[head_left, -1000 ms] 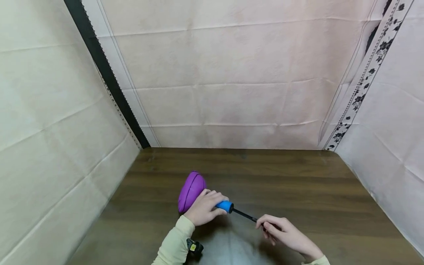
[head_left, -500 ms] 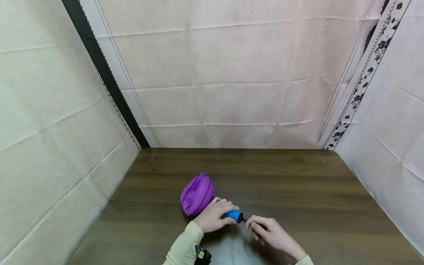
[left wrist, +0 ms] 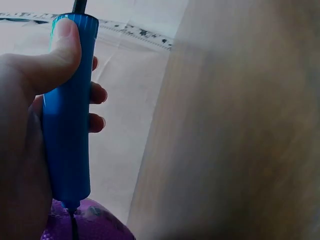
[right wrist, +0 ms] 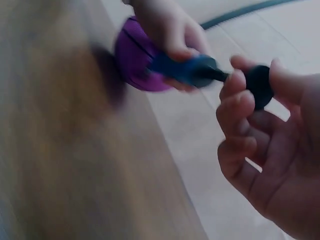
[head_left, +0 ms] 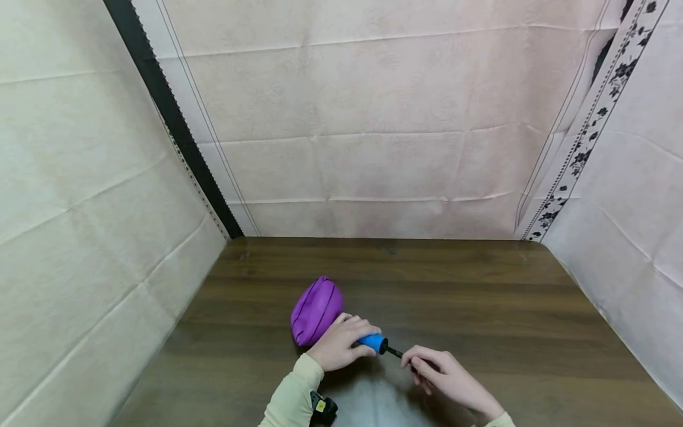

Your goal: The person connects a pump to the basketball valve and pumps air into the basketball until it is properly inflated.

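My left hand (head_left: pixel 341 344) grips the blue barrel of a hand pump (left wrist: pixel 70 125), thumb along its upper end and fingers curled round behind. A purple ball (head_left: pixel 317 311) with dark seams sits at the barrel's far end; its surface looks creased. In the left wrist view, the barrel's narrow tip meets the ball (left wrist: pixel 95 222). My right hand (head_left: pixel 440 370) pinches the round black handle (right wrist: pixel 259 86) of the pump's plunger between thumb and fingers. A short stretch of black rod (head_left: pixel 393 352) shows between barrel and right hand.
The work happens over a brown wood-grain table (head_left: pixel 453 284). Pale creased cloth walls (head_left: pixel 373 166) enclose it at the back and both sides. A black wrist device (head_left: pixel 323 409) hangs under the left sleeve.
The right hand pushed the plunger rod most of the way into the barrel, then drew it out slightly. The ball has turned and shifted a little right, along with the left hand.
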A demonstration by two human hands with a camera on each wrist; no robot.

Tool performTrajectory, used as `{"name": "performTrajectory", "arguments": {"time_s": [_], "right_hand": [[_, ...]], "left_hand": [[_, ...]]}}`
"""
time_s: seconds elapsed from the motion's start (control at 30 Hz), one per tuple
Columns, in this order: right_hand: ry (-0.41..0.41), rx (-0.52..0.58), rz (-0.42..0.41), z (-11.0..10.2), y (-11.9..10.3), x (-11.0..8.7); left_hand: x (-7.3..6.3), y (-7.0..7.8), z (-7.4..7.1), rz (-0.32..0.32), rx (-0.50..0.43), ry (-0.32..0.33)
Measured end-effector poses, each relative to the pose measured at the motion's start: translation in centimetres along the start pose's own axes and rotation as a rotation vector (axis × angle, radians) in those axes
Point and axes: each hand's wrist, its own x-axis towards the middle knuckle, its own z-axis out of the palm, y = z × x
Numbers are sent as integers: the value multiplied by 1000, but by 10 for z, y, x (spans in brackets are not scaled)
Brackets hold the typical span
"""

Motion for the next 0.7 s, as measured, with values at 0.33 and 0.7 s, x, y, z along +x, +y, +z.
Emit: {"name": "performTrajectory", "arguments": {"time_s": [0.33, 0.7], "right_hand": [[-37, 75, -92, -27, -8, -25], [1, 44, -78, -16, -9, -13]], "left_hand": [[-1, -6, -9, -63, 17, 24], [-4, -3, -11, -87, 34, 67]]}}
